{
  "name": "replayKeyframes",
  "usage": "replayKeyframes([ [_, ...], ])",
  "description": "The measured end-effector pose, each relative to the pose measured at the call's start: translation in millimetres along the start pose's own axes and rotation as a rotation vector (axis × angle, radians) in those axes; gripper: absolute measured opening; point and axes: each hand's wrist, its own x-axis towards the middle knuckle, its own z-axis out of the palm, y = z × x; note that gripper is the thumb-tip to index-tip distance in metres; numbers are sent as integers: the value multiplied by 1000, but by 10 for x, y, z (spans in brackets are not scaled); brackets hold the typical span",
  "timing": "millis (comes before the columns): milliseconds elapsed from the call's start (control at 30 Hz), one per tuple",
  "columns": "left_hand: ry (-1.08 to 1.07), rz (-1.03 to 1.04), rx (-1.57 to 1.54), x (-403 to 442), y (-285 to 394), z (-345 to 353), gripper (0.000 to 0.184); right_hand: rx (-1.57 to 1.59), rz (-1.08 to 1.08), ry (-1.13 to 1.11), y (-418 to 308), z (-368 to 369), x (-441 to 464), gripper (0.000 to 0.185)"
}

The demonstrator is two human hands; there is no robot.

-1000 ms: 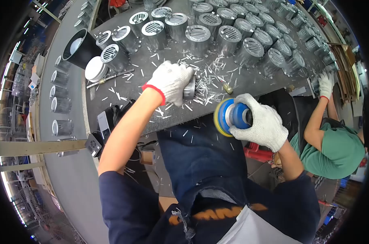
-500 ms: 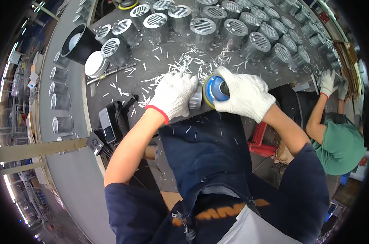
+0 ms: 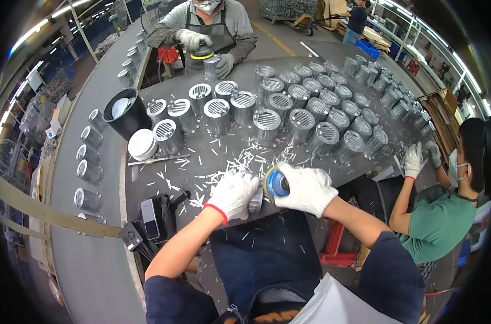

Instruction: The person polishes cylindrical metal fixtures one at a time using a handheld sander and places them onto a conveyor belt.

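Note:
My left hand (image 3: 234, 195), in a white knitted glove with a red cuff, is closed around a metal cylinder (image 3: 255, 203) lying on its side at the near edge of the table. Much of that cylinder is hidden under the glove. In my right hand (image 3: 309, 189), also gloved, is a blue round sander (image 3: 276, 184) with a yellow-rimmed pad. Its pad faces left, beside the cylinder's end; I cannot tell whether they touch. Thin white strips (image 3: 240, 162) lie scattered around and beyond both hands.
Rows of slotted metal cylinders (image 3: 267, 120) stand across the table. At left are a black bin (image 3: 127, 114), stacked white discs (image 3: 142, 143), a rod (image 3: 159, 160) and a conveyor (image 3: 102, 243) carrying more cylinders. One co-worker (image 3: 207, 38) sands opposite; another (image 3: 440, 221) sits at right.
My view has tilted up, bringing the co-worker opposite into sight. Both my hands keep their holds on the cylinder and the sander, and the sander sits slightly higher relative to the cylinder.

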Motion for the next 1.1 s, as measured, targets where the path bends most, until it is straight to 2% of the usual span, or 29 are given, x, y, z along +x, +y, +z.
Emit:
replayKeyframes([
  [33,-5,-11,-23,-5,7,1,85,36,2,52,2,13,3,81],
  [100,-6,-27,-38,13,3,-3,83,50,16,19,3,-12,-66,81],
  [167,-18,-44,-80,17,0,-5,80,83,50,-81,42,-9,-201,82],
  [200,-25,-41,-74,7,-16,-58,80,149,147,-137,29,-41,-266,85],
  [233,-59,-47,-137,4,-40,-137,81,156,147,-137,92,20,-329,85],
  [267,-97,-55,-208,-10,-50,-196,82,272,164,-38,209,145,-425,87],
  [300,-45,-80,-240,-72,-68,-226,89,387,186,52,342,269,-516,89],
  [367,204,-59,-409,-137,-161,-181,97,668,150,215,505,361,-740,79],
  [400,175,-60,-417,-150,-148,-121,97,708,114,269,526,397,-780,78],
  [467,541,-68,-649,-126,-94,-2,103,752,103,337,497,419,-836,77],
  [567,530,-145,-853,-67,102,86,107,677,34,410,360,404,-796,78],
  [600,565,-94,-816,-24,83,243,107,690,45,404,312,365,-743,78],
  [667,564,-144,-870,-47,158,327,107,631,97,255,198,293,-681,80],
  [700,593,-190,-917,-48,166,355,107,647,109,250,167,286,-636,80],
  [800,602,-174,-851,-80,146,463,104,550,72,212,37,296,-523,81],
  [833,622,-163,-809,-73,154,476,103,561,80,210,-1,291,-479,81],
  [867,591,-130,-650,-102,180,495,94,624,54,237,-43,297,-451,80],
  [900,573,-127,-650,-98,179,552,94,686,28,266,-78,299,-437,79],
  [1000,611,-101,-885,-79,158,791,56,669,17,225,-177,285,-452,81],
  [1100,606,-110,-996,-127,138,907,60,655,-17,194,-287,189,-461,80],
])
